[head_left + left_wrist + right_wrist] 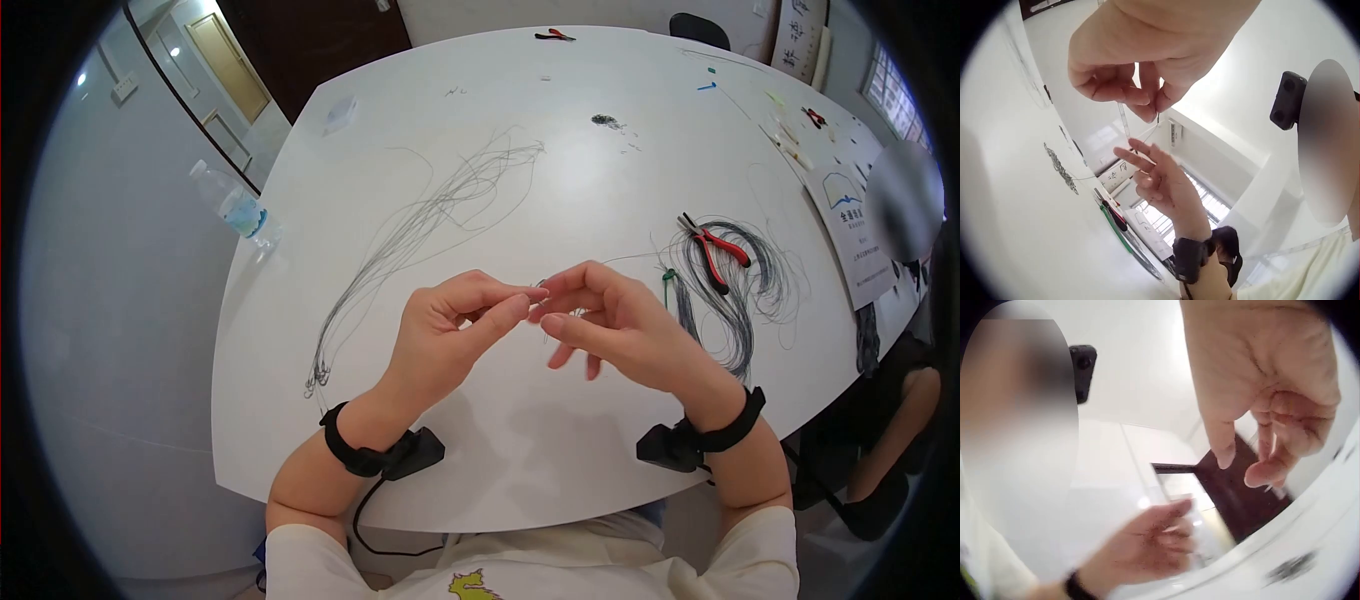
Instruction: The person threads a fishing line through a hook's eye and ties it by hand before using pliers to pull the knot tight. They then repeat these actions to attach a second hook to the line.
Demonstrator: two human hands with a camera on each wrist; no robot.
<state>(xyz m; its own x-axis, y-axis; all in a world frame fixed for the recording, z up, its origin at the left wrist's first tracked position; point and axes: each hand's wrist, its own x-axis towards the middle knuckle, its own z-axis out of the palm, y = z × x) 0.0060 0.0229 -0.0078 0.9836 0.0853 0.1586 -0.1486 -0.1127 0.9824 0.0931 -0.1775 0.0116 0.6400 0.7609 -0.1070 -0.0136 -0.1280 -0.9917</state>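
Observation:
Above the near part of the white table, my left hand (447, 322) pinches a thin dark wire-like strand (1159, 117) between thumb and index fingertips. Part of that strand is hidden behind the fingers. Facing it, my right hand (632, 335) has its thumb apart from its loosely bent fingers, with the fingertips close to the left hand's. In the right wrist view a gap shows between the right thumb and index finger. A loose bundle of long grey strands (385, 255) lies to the left of my hands, with small loops at its near end.
Red-handled pliers (712, 262) lie on a coiled bundle of dark strands (742, 330) at the right, beside a green tie (669, 275). A plastic bottle (240, 212) stands at the left edge. Small dark pieces (605, 120) and more pliers (555, 35) lie farther back. A printed sheet (850, 235) is at right.

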